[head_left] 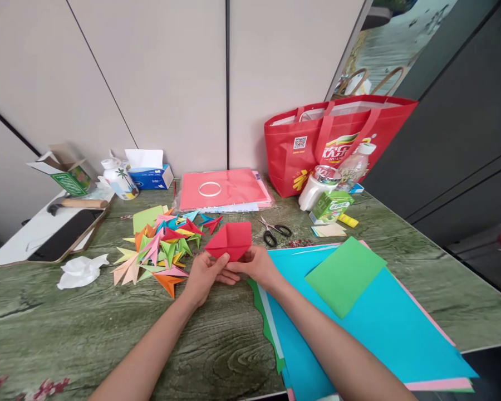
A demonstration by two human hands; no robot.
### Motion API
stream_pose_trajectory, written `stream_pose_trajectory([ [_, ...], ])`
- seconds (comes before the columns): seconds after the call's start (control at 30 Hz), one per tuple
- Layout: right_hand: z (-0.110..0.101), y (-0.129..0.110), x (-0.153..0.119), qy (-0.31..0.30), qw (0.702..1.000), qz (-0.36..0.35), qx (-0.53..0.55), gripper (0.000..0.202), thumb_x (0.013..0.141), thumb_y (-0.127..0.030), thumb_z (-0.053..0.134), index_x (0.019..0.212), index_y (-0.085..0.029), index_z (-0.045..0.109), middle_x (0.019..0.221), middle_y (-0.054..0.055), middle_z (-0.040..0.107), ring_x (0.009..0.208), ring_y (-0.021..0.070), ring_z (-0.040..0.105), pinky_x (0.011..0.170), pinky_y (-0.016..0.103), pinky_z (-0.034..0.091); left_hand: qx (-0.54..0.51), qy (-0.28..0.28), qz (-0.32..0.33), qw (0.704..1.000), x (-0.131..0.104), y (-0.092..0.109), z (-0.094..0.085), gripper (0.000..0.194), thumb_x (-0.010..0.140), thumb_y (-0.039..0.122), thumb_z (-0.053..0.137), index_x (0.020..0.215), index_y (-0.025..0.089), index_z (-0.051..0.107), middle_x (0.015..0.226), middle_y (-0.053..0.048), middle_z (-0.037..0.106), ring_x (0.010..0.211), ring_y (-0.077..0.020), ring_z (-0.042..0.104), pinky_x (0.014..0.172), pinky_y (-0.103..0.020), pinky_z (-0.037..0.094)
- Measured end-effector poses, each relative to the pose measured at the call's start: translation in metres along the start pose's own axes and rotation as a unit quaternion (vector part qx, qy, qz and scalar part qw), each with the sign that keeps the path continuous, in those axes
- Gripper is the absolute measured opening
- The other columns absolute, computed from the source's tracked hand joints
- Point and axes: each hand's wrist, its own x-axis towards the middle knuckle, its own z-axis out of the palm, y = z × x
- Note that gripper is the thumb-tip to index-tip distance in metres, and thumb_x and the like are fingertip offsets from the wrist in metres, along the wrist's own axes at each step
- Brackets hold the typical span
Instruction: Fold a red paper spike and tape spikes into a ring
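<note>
A partly folded red sheet of paper (232,236) is held up between both hands, its left end creased to a point and its right end squared. My left hand (206,273) pinches its lower edge with the thumb in front. From the right, my right hand (256,264) grips the lower right corner, its fingers meeting the left hand's. To the left lies a pile of folded paper pieces (162,245) in many colours. Black-handled scissors (271,231) rest just beyond my right hand.
Large blue sheets (384,328) with a green square (346,275) on top cover the right side. Behind stand a red bag (292,161), a white mug (311,192), a tissue box (150,177) and a packet of red paper (234,186). A hammer (81,204) and crumpled tissue (81,272) lie left.
</note>
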Motion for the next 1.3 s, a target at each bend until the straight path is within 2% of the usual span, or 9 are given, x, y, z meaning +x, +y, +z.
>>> stream_pose_trajectory([
  [0.07,-0.001,-0.002,0.001,0.001,1.0,0.001,0.001,0.036,0.05,-0.031,0.077,0.081,-0.015,0.068,0.08,0.004,0.071,0.072,0.0186,0.063,0.07,0.033,0.049,0.008,0.004,-0.002,1.0,0.0,0.001,0.0,0.039,0.065,0.043,0.068,0.084,0.011,0.057,0.057,-0.007,0.069,0.051,-0.022,0.067,0.047,-0.03,0.054],
  [0.13,-0.003,-0.003,0.001,0.0,1.0,0.003,-0.001,0.034,0.05,-0.03,0.076,0.079,-0.015,0.069,0.078,0.003,0.071,0.071,0.018,0.063,0.07,0.032,0.048,0.044,0.026,0.012,0.999,0.001,0.001,-0.001,0.034,0.065,0.043,0.068,0.074,0.011,0.059,0.052,-0.007,0.067,0.046,-0.0194,0.064,0.045,-0.027,0.052],
  [0.23,-0.005,-0.005,0.001,-0.015,0.999,0.019,-0.024,0.023,0.053,-0.027,0.073,0.071,-0.013,0.068,0.066,0.0,0.068,0.061,0.014,0.059,0.061,0.027,0.046,0.098,0.083,0.057,0.99,0.004,0.0,-0.005,0.028,0.062,0.036,0.071,0.06,0.011,0.06,0.042,-0.002,0.061,0.036,-0.0129,0.056,0.038,-0.021,0.046],
  [0.3,-0.005,-0.005,0.0,-0.028,0.999,0.037,-0.026,0.017,0.055,-0.025,0.07,0.067,-0.013,0.067,0.06,-0.002,0.065,0.053,0.0108,0.055,0.054,0.024,0.043,0.097,0.099,0.07,0.988,0.005,-0.001,-0.008,0.025,0.059,0.033,0.074,0.058,0.012,0.059,0.04,0.0,0.059,0.033,-0.0108,0.053,0.035,-0.019,0.043],
  [0.57,-0.01,-0.011,0.001,-0.015,0.997,0.063,-0.035,0.009,0.05,-0.02,0.068,0.053,-0.014,0.063,0.046,-0.004,0.058,0.042,0.0068,0.046,0.043,0.019,0.037,0.029,0.059,0.028,0.997,0.002,0.002,-0.004,0.031,0.064,0.039,0.07,0.059,0.011,0.059,0.051,-0.007,0.066,0.044,-0.0179,0.063,0.046,-0.027,0.052],
  [0.73,-0.018,-0.006,0.004,-0.014,0.995,0.086,-0.049,0.014,0.051,-0.021,0.07,0.062,-0.014,0.067,0.052,-0.002,0.063,0.043,0.0076,0.048,0.042,0.019,0.038,-0.019,0.019,0.01,1.0,0.002,0.003,-0.004,0.036,0.064,0.044,0.068,0.061,0.01,0.061,0.057,-0.011,0.068,0.054,-0.0227,0.066,0.054,-0.034,0.055],
  [0.9,-0.021,-0.006,0.004,-0.012,0.996,0.082,-0.035,0.014,0.05,-0.019,0.07,0.063,-0.014,0.068,0.053,-0.002,0.063,0.044,0.0074,0.049,0.044,0.019,0.04,-0.031,-0.006,0.005,1.0,0.003,0.004,-0.006,0.034,0.065,0.042,0.069,0.064,0.009,0.064,0.062,-0.013,0.07,0.059,-0.0238,0.068,0.06,-0.036,0.056],
  [1.13,-0.019,-0.012,0.003,-0.02,0.995,0.096,-0.033,0.008,0.05,-0.015,0.069,0.058,-0.014,0.066,0.048,-0.004,0.061,0.042,0.0068,0.048,0.046,0.02,0.041,-0.023,-0.012,0.005,1.0,0.005,0.003,-0.011,0.029,0.067,0.038,0.068,0.067,0.009,0.065,0.061,-0.011,0.07,0.06,-0.0231,0.068,0.061,-0.034,0.056],
  [1.3,-0.015,-0.006,0.002,0.004,0.996,0.09,0.003,0.026,0.048,-0.024,0.075,0.071,-0.013,0.069,0.062,0.0,0.068,0.051,0.0103,0.056,0.056,0.025,0.047,-0.013,-0.018,0.036,0.999,0.005,-0.001,-0.008,0.021,0.066,0.032,0.07,0.071,0.012,0.066,0.07,-0.003,0.071,0.069,-0.019,0.067,0.074,-0.034,0.054],
])
